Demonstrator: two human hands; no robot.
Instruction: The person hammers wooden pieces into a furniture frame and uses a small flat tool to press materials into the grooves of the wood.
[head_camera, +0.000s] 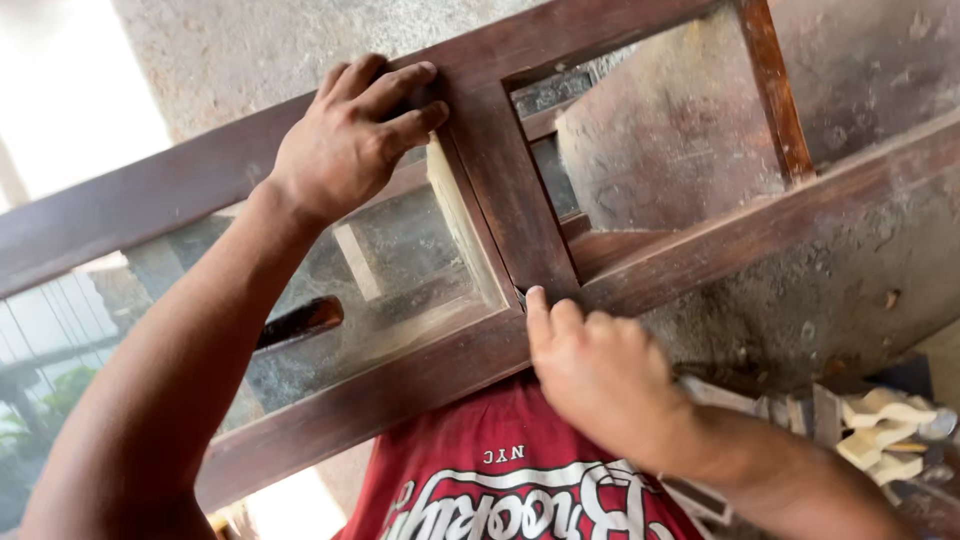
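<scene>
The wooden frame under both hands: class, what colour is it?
Dark reddish-brown, worn and dusty, seen best in the head view: the wooden frame.

- The dark brown wooden window frame (500, 180) runs out past the left, top and right edges, so its full shape cannot be told.
- The left hand (350, 135) covers part of the top rail; its palm side is hidden against the wood.
- The right hand (595, 370) hides whatever its fingertips press at the joint.
- The red printed shirt (500, 480) is cut off at the bottom edge.
- The pale wooden scraps (880, 425) at lower right are too jumbled to identify.
- The greenery (40, 410) at lower left is blurred.
</scene>
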